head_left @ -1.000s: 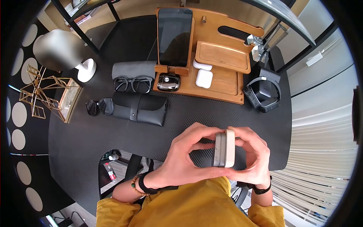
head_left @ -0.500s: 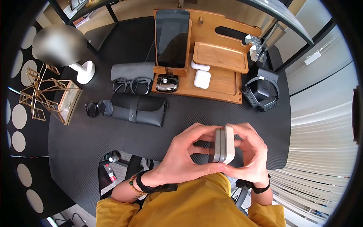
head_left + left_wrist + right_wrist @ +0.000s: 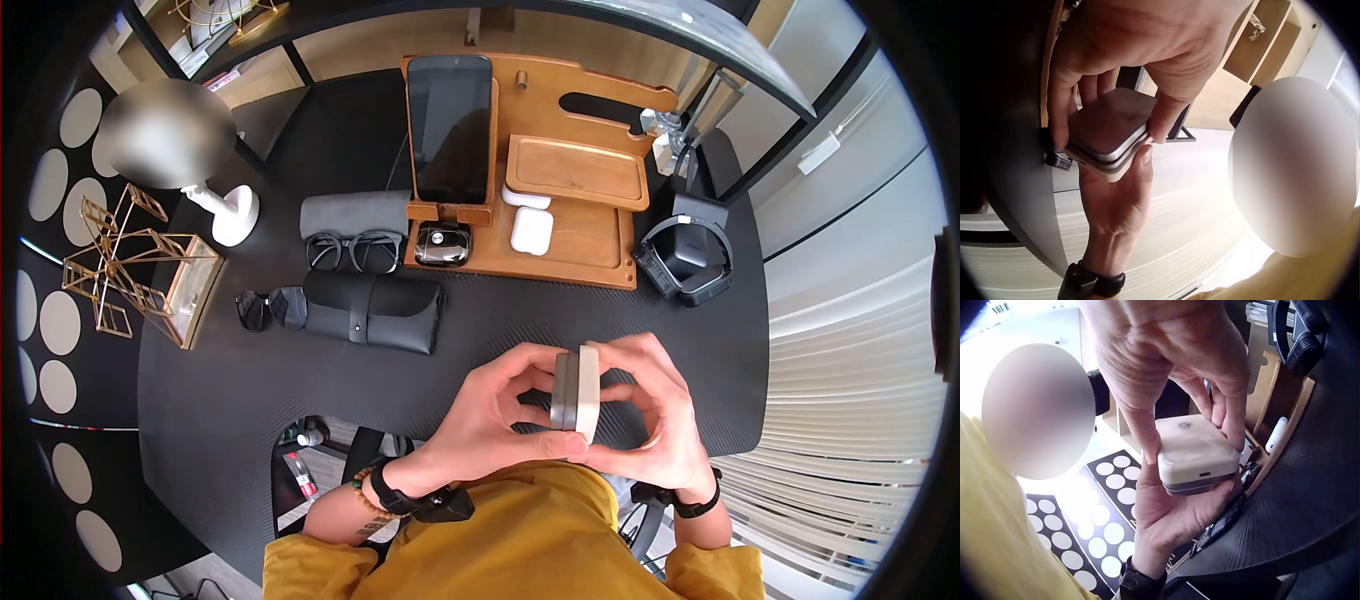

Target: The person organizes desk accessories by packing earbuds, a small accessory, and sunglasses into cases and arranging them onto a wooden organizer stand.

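Observation:
Between both hands, above the desk's front part, a small rounded box [image 3: 576, 392] stands on edge, grey on its left half and cream on its right. The left hand [image 3: 490, 415] grips the grey side with thumb and fingers; the right hand [image 3: 655, 415] grips the cream side. In the left wrist view the box's grey top [image 3: 1113, 122] looks smooth and shiny. The right wrist view shows its cream face [image 3: 1194, 440] with a small dark mark and a slot in the edge. The two halves lie together.
Behind the hands lie a black case [image 3: 385, 312], sunglasses [image 3: 270, 309] and eyeglasses [image 3: 352, 252]. A wooden stand [image 3: 622, 272] holds a phone [image 3: 449, 130], a white earbud case [image 3: 532, 231] and a dark shiny case [image 3: 443, 244]. A black headset [image 3: 688, 255] is at the right.
The hands and the box have shifted slightly left, both hands still gripping it. The desk and its objects sit lower in the head view.

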Demonstrator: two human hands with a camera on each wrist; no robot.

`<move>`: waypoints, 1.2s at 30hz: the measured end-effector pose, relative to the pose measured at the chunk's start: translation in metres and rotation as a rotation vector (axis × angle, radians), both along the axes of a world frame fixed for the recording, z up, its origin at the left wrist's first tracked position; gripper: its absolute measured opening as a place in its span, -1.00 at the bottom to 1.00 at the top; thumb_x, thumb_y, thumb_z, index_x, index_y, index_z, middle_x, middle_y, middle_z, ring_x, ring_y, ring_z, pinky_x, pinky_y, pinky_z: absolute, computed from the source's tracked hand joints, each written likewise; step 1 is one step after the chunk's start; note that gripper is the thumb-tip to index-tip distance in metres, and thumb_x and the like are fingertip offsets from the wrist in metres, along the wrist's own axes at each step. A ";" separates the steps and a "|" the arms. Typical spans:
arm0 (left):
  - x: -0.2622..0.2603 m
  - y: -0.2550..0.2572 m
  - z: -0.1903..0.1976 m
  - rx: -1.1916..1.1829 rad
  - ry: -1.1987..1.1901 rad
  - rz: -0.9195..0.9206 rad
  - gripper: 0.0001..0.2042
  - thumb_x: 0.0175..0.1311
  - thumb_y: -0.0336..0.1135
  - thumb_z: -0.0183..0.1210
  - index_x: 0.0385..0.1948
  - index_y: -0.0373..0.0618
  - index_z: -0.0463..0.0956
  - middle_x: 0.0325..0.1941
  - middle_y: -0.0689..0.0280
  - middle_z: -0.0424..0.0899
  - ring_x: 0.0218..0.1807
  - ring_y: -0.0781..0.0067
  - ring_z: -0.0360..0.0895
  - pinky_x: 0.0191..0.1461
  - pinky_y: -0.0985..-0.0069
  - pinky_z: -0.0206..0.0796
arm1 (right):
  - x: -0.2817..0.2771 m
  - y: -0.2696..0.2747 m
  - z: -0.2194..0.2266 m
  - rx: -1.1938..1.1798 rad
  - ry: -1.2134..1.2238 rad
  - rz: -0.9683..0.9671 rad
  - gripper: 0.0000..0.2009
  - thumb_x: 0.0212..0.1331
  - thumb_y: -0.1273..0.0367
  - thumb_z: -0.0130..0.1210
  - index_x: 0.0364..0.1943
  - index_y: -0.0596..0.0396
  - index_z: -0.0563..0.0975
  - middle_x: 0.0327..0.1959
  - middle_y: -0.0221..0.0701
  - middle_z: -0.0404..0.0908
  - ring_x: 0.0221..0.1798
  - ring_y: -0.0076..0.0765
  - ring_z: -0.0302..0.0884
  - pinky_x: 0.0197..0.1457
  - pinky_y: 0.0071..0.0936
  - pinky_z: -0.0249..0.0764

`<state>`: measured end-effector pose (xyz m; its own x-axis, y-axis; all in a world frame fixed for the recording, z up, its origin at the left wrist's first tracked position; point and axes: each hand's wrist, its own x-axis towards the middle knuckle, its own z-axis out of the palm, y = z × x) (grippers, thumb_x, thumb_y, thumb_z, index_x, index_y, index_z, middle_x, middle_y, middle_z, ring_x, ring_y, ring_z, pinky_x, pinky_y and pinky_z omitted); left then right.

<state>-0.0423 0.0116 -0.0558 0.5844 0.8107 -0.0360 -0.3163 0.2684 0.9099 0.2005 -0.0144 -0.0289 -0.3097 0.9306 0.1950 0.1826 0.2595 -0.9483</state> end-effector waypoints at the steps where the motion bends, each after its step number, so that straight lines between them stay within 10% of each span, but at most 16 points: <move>1: 0.000 0.001 0.000 -0.028 -0.009 -0.014 -0.26 0.26 -0.41 0.68 0.44 -0.30 0.47 0.34 0.21 0.60 0.34 0.35 0.62 0.35 0.26 0.75 | 0.000 0.000 0.001 -0.006 -0.020 -0.002 -0.11 -0.03 0.38 0.75 0.49 0.19 0.57 0.30 -0.18 0.55 0.36 -0.12 0.67 0.31 -0.13 0.84; 12: 0.004 0.016 0.021 -0.180 0.044 -0.029 -0.21 0.43 -0.36 0.57 0.61 -0.35 0.32 0.53 0.13 0.55 0.56 0.31 0.50 0.60 0.23 0.50 | -0.001 0.007 0.018 -0.135 -0.095 -0.012 0.07 0.00 0.38 0.73 0.67 0.21 0.36 0.30 -0.15 0.65 0.21 -0.20 0.77 0.24 -0.24 0.83; 19: 0.000 0.034 0.057 0.408 0.603 -0.026 -0.49 0.71 -0.17 0.27 0.43 -0.42 0.50 0.32 -0.05 0.62 0.40 0.02 0.68 0.44 0.15 0.64 | 0.004 0.034 0.030 -0.187 -0.071 -0.088 -0.03 0.11 0.38 0.65 0.64 0.33 0.38 0.16 -0.18 0.80 -0.03 -0.41 0.81 0.14 -0.37 0.79; 23: 0.006 0.042 0.048 0.920 0.896 0.166 -0.61 0.63 -0.33 0.20 0.27 -0.51 0.54 0.44 -0.20 0.52 0.60 -0.33 0.38 0.69 0.01 0.27 | -0.007 0.049 0.053 -0.110 -0.355 -0.204 -0.23 0.16 0.32 0.57 0.50 0.25 0.53 0.01 -0.04 0.77 -0.14 -0.14 0.84 0.03 -0.25 0.79; 28: 0.017 0.066 0.011 1.250 1.187 0.287 -0.50 0.55 -0.32 0.26 0.31 -0.63 0.49 0.57 -0.29 0.43 0.62 -0.31 0.38 0.66 -0.03 0.31 | -0.017 0.065 0.035 0.281 -0.822 -0.347 -0.43 0.15 0.31 0.51 0.26 0.21 0.64 -0.13 0.12 0.70 -0.04 0.36 0.77 0.08 0.08 0.73; 36: 0.017 0.083 -0.006 1.299 1.331 0.237 -0.41 0.46 -0.28 0.34 0.41 -0.53 0.49 0.58 -0.20 0.45 0.61 -0.18 0.41 0.64 0.03 0.32 | -0.026 0.087 0.012 0.379 -1.015 -0.317 -0.58 0.15 0.30 0.47 0.03 0.26 0.67 -0.18 0.19 0.70 -0.11 0.30 0.77 0.01 0.03 0.74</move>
